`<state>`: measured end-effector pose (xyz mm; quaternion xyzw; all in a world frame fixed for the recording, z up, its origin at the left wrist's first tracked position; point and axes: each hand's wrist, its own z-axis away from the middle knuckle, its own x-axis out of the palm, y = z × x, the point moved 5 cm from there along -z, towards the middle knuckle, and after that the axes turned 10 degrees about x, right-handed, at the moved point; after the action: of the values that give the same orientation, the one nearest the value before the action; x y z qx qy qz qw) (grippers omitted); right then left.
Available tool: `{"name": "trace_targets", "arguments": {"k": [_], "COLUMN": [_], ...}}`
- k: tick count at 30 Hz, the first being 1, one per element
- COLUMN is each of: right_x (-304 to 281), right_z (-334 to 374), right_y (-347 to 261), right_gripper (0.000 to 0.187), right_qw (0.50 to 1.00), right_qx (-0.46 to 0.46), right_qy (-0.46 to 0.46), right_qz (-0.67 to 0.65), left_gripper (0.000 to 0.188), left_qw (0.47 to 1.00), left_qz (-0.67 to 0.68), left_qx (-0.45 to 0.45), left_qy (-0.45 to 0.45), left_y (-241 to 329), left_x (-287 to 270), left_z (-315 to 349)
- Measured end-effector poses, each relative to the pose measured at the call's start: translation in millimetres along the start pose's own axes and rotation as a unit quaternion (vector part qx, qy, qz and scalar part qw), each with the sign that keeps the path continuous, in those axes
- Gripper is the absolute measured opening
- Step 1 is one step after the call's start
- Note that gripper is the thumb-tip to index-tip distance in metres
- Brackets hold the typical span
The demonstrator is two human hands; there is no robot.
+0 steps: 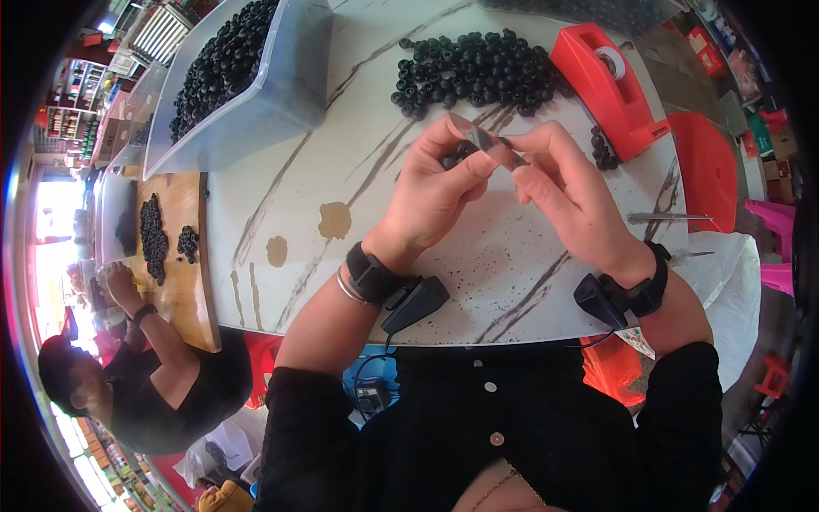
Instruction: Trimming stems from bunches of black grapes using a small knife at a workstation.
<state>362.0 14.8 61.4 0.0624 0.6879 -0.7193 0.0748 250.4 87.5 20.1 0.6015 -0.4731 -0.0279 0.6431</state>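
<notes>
In front of me, over the marble-patterned table (pixel 341 290), both my hands are raised close together. My left hand (pixel 433 183) is closed around a few small black balls (pixel 461 152), and its thumb and forefinger also pinch a shiny strip (pixel 497 150) that looks like clear tape. With thumb and fingers, my right hand (pixel 570 192) grips the other end of this strip. A spread of round black balls (pixel 469 72), some showing a light ring or hole, lies just beyond my hands. The red tape dispenser (pixel 610 94) stands to the right, beside a small cluster of balls (pixel 604 149).
A clear plastic bin (pixel 299 94) heaped with black balls stands far left. A thin metal tool (pixel 670 218) lies by the right edge, near a red stool (pixel 708 162). Brown stains (pixel 334 220) and dark specks mark the tabletop. Another person (pixel 162 375) works at a wooden board (pixel 183 282) on the left.
</notes>
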Motion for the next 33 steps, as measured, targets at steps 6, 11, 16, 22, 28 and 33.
{"name": "trace_targets", "arguments": {"k": [6, 11, 16, 22, 28, 33], "right_x": [-1.5, 0.7, 1.9, 0.8, 1.9, 1.8], "right_z": [-1.3, -2.3, -3.6, -4.8, -5.2, -5.4], "right_y": [4.5, 2.4, 8.3, 13.4, 14.5, 12.1], "right_gripper": [0.02, 0.021, 0.027, 0.027, 0.027, 0.026], "right_qw": [1.0, 0.996, 0.974, 0.973, 0.962, 0.966], "right_qx": [-0.011, 0.032, 0.104, 0.144, 0.15, 0.143], "right_qy": [0.0, -0.015, -0.023, -0.041, -0.072, -0.057], "right_qz": [-0.002, -0.084, -0.202, -0.173, -0.215, -0.206], "left_gripper": [0.008, 0.009, 0.01, 0.011, 0.012, 0.012], "left_qw": [0.999, 0.999, 0.997, 0.997, 0.997, 0.987], "left_qz": [-0.017, 0.039, 0.056, -0.04, 0.009, 0.112], "left_qx": [-0.013, -0.007, -0.031, -0.032, -0.044, -0.089], "left_qy": [-0.023, -0.028, -0.041, -0.05, -0.067, -0.076], "left_y": [3.4, 3.2, 1.9, 0.1, 1.8, 0.9], "left_x": [3.2, 0.1, 3.5, 6.0, 7.9, 7.8], "left_z": [-2.1, -1.6, -1.1, 2.1, 2.6, 2.9]}}
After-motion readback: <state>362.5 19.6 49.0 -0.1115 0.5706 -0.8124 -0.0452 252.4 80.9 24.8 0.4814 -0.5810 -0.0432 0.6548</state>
